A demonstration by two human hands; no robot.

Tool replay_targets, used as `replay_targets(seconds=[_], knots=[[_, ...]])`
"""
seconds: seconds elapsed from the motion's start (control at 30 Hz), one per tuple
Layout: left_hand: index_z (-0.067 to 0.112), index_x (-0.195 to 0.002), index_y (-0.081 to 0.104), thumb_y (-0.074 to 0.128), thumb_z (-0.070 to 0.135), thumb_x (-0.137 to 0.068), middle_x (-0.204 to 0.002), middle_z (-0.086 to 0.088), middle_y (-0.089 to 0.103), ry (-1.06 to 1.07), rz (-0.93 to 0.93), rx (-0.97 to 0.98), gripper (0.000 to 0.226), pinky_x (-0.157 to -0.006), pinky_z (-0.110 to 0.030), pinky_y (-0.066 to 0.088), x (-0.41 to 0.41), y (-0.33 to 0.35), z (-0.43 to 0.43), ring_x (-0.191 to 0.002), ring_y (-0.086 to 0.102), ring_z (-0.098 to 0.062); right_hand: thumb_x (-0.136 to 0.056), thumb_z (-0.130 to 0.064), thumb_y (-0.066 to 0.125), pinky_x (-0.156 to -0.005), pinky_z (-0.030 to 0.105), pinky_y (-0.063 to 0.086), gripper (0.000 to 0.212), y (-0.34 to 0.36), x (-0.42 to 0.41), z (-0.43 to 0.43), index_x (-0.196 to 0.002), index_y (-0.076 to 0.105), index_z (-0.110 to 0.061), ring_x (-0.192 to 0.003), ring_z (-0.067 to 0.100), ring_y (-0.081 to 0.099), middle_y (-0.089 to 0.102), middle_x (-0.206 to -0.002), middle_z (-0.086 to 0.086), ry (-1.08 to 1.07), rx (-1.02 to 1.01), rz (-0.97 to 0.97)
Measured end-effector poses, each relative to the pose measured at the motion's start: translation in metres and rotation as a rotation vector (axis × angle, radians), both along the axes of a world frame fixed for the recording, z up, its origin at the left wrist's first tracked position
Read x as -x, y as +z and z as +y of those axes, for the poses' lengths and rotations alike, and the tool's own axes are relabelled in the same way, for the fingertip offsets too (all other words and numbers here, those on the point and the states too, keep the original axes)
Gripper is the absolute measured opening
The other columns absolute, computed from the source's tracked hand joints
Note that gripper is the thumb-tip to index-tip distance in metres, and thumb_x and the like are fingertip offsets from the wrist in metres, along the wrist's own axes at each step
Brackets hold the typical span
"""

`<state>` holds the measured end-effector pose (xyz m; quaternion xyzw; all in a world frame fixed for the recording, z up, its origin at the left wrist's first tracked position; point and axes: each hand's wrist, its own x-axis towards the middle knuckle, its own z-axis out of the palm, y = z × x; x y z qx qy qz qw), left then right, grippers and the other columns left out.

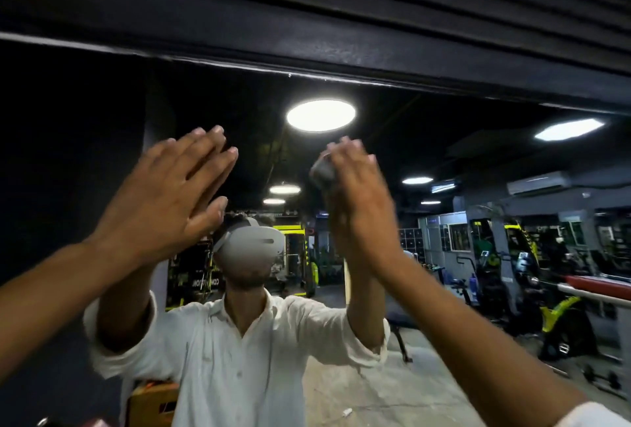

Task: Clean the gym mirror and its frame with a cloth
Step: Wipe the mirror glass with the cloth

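While the left hand point(170, 201) lies flat on the mirror point(478, 160), fingers straight and grip wide, the right hand point(358, 208) grips a bunched grey cloth point(322, 171) against the glass. Both sit high, below the dark frame point(341, 51) along the top.

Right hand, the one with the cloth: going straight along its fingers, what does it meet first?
Likely the mirror's dark top frame. The right hand holds the cloth with fingers pointing up the glass, nothing else shows between. Depth is unclear.
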<state>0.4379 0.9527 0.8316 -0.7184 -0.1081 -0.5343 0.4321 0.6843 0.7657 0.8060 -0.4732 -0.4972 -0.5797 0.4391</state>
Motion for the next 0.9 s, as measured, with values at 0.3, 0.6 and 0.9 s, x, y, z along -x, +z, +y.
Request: replay_targets(seconds=[0.3,0.6,0.9], knots=[[0.014,-0.170,0.020,0.033,0.057,-0.103,-0.177,-0.010,0.016,0.012,-0.082,0.048,0.081,-0.130,-0.050,0.015,0.010,0.013,0.015,-0.163,0.016,-0.028,-0.102,-0.012,0.052,-0.131,0.040,0.021,0.052,0.052,0.097,0.065,-0.154,0.048,-0.018,-0.154,0.014,0.027,0.039,-0.164,0.002,0.079,-0.080,0.083],[0.011,-0.169,0.018,0.019,0.064,-0.105,-0.178,-0.012,0.013,0.105,-0.120,0.055,0.083,-0.130,-0.059,0.016,0.068,0.044,0.051,-0.165,0.012,-0.028,-0.099,-0.001,0.046,-0.130,0.047,0.019,0.055,0.101,0.023,0.020,-0.153,0.049,-0.010,-0.157,0.027,0.028,0.040,-0.166,0.011,0.019,-0.334,0.413],[0.009,-0.169,0.019,0.021,0.061,-0.105,-0.177,-0.012,0.012,0.040,-0.111,0.032,0.082,-0.131,-0.057,0.014,0.066,0.041,0.060,-0.165,0.009,-0.027,-0.088,-0.003,0.044,-0.132,0.042,0.009,0.064,0.094,0.192,0.127,-0.152,0.050,-0.007,-0.158,0.029,0.023,0.036,-0.167,0.015,0.120,-0.007,-0.002]])
